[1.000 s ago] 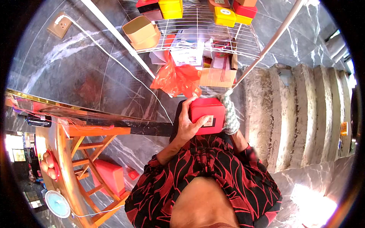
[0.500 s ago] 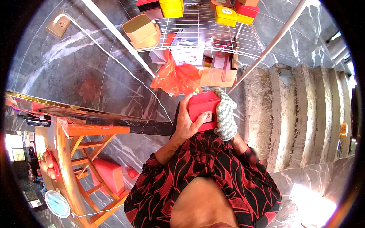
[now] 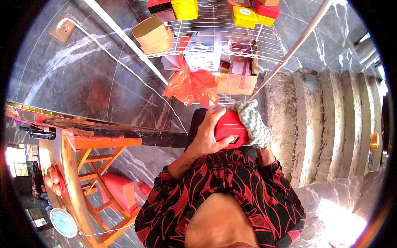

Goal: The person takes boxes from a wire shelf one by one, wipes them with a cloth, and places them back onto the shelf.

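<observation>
A small red box point(image 3: 229, 127) with rounded corners and a small dark label is held in front of my lap, tilted. My left hand point(image 3: 208, 134) is bare and grips its left side, thumb across the near face and fingers over the far edge. On my right hand point(image 3: 254, 126) is a knitted mitt point(image 3: 253, 123) with a grey-green and white zigzag pattern. The mitt presses against the box's right side and hides my right fingers.
Ahead stands a white wire rack point(image 3: 206, 20) with yellow and red boxes, a tan container point(image 3: 152, 35) and an orange-red plastic bag point(image 3: 192, 86). Concrete steps point(image 3: 304, 128) rise at right. A wooden stool point(image 3: 101, 142) and a white cable point(image 3: 128, 68) are at left.
The red box has turned and shifted right and slightly down, so its face and label sit at another angle. The mitted right hand has moved right with it, and my left hand has followed.
</observation>
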Available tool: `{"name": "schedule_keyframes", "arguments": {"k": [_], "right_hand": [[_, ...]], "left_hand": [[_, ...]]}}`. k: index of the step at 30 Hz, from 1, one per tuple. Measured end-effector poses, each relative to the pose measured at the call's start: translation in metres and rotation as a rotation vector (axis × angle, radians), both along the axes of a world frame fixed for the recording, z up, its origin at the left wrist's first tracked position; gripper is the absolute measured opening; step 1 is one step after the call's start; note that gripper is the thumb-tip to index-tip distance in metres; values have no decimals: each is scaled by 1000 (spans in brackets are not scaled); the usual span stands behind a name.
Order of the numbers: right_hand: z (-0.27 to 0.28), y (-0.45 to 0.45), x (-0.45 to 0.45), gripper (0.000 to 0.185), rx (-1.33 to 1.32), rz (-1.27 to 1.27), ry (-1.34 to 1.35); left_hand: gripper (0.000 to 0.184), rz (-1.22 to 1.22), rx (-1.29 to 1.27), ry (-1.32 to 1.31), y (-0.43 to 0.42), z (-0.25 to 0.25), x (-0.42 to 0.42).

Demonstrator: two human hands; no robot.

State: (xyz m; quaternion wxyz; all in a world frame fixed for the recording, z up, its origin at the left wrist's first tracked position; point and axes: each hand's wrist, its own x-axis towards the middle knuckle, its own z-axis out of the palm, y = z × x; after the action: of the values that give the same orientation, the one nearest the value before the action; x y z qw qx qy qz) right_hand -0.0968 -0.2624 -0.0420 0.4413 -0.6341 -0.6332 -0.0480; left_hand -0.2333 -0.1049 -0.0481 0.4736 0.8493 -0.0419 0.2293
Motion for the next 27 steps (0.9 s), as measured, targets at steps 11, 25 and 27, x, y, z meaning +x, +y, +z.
{"name": "schedule_keyframes", "arguments": {"k": [11, 25, 27], "right_hand": [[-9, 14, -21, 35, 98, -103, 724], [-10, 24, -24, 57, -26, -159, 127], [-15, 25, -33, 55, -63, -235, 187]], "left_hand": [[72, 58, -438, -67, -14, -5, -10], [65, 193, -845, -136, -12, 3, -2], [60, 218, -894, -171, -12, -4, 2]]}}
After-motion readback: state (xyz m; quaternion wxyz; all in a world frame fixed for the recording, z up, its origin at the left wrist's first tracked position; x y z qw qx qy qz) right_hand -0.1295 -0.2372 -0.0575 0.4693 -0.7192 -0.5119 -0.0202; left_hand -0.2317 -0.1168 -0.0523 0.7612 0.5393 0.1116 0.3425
